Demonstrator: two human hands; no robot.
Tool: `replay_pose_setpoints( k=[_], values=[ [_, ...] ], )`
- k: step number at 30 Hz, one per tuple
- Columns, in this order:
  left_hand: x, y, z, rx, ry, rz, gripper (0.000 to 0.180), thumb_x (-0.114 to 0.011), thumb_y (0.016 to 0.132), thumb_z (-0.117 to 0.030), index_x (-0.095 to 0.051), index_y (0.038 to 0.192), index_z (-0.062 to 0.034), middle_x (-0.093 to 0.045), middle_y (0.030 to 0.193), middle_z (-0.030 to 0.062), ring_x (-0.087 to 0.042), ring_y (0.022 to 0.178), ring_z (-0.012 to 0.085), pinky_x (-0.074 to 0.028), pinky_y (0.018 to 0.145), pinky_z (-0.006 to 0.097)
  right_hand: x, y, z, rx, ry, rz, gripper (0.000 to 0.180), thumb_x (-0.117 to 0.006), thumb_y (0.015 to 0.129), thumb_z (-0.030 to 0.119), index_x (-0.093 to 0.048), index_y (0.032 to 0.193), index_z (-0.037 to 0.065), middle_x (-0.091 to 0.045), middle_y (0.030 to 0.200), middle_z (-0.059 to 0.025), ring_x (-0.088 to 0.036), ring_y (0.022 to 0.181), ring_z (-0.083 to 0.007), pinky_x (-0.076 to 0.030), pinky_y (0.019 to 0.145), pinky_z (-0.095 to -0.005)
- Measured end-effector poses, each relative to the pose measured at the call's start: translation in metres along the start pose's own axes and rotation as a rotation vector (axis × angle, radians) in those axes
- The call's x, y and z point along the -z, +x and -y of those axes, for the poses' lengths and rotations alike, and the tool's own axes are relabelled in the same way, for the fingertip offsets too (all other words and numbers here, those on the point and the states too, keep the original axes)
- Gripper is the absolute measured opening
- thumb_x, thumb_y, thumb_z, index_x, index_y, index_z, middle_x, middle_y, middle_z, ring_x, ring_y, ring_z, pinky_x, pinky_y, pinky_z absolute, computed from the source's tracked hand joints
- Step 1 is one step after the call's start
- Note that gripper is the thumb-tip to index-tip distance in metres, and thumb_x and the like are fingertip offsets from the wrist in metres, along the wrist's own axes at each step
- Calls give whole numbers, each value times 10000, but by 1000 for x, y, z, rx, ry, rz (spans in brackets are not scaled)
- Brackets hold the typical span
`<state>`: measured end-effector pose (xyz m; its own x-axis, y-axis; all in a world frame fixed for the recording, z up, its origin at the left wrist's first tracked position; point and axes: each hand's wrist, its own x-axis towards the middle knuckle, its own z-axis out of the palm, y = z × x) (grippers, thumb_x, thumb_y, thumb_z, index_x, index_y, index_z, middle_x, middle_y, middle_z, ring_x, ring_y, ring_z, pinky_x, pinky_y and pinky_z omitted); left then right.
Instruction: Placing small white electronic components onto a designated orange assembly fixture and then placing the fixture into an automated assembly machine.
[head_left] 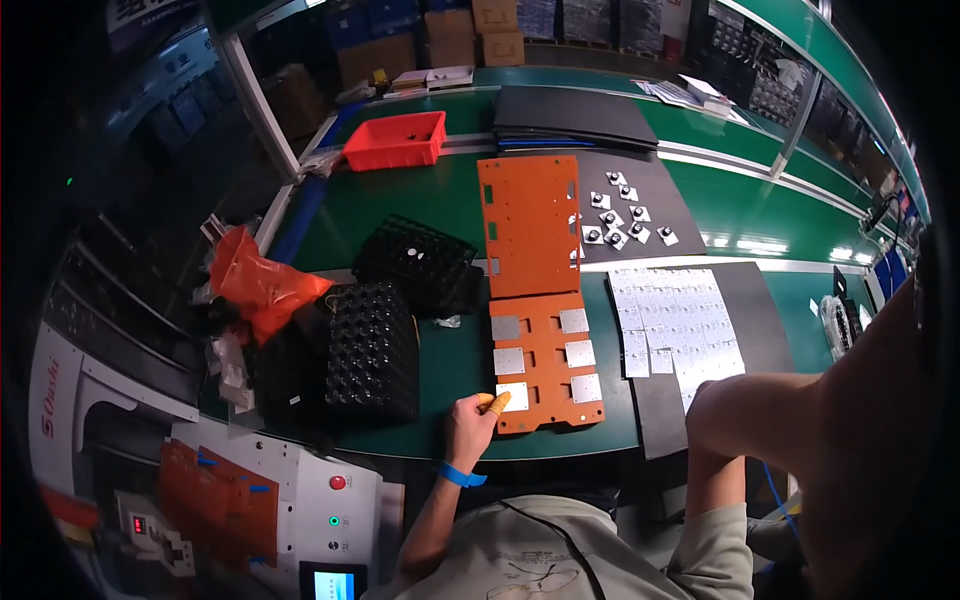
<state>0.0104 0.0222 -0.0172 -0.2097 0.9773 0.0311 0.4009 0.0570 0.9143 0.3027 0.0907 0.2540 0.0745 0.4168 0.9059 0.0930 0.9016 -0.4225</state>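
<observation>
My left hand (472, 430), with yellow finger cots and a blue wristband, is closed on the lower-left corner of a silvery square plate (513, 394). That plate sits at the near left of an orange fixture (542, 350), where several similar plates (575, 320) lie in two columns. The fixture's flat orange lid (530, 225) is folded open away from me. My right arm is bent at the elbow and rises toward the right edge of the head view; its hand is out of sight.
White board panels (672, 315) lie on a dark mat to the right. Small square pieces with black round parts (612, 218) are scattered beyond. Black trays (370, 350), an orange bag (255, 285) and a red bin (395, 140) stand left. A white machine (330, 455) is at lower left.
</observation>
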Motion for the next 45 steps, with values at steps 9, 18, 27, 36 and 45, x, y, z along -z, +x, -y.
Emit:
replay_pose_setpoints(
  k=[9,18,27,36,45],
  values=[
    [-2,7,15,-34,-105,-13,257,-756,885,-141,-677,865,102,-573,586,96,-443,567,57,-351,479,302,16,-3,-9,-79,-64,65,584,-683,778,28,-492,1323,-60,-575,1238,-204,-572,1087,-284,-472,927,-407],
    [5,6,2,-13,-144,15,318,-774,885,-197,-675,832,101,-505,553,63,-395,562,45,-328,470,294,19,9,-13,-56,-70,173,609,-698,761,-6,-482,1327,-66,-576,1266,-187,-569,1100,-259,-466,945,-392],
    [5,8,6,2,-75,43,264,-767,854,-167,-700,877,87,-625,619,115,-527,559,84,-412,510,305,-166,-29,22,154,103,197,592,-704,698,-91,-563,1271,-40,-618,1216,-185,-606,1055,-321,-469,936,-400],
    [17,-23,-24,-34,169,-80,367,-836,797,-313,-705,845,27,-665,683,160,-644,596,286,-482,555,370,-160,-69,-157,-95,-669,-1,419,-699,896,136,-571,1245,-56,-609,1248,-204,-604,1079,-307,-469,931,-403],
    [17,-42,-9,-136,356,-48,553,-890,669,-426,-684,995,-29,-688,931,126,-678,800,360,-554,686,438,-101,-72,-194,-872,5,186,561,-778,882,278,-575,1316,-13,-658,1148,-82,-607,967,-126,-486,820,-276]
  ],
)
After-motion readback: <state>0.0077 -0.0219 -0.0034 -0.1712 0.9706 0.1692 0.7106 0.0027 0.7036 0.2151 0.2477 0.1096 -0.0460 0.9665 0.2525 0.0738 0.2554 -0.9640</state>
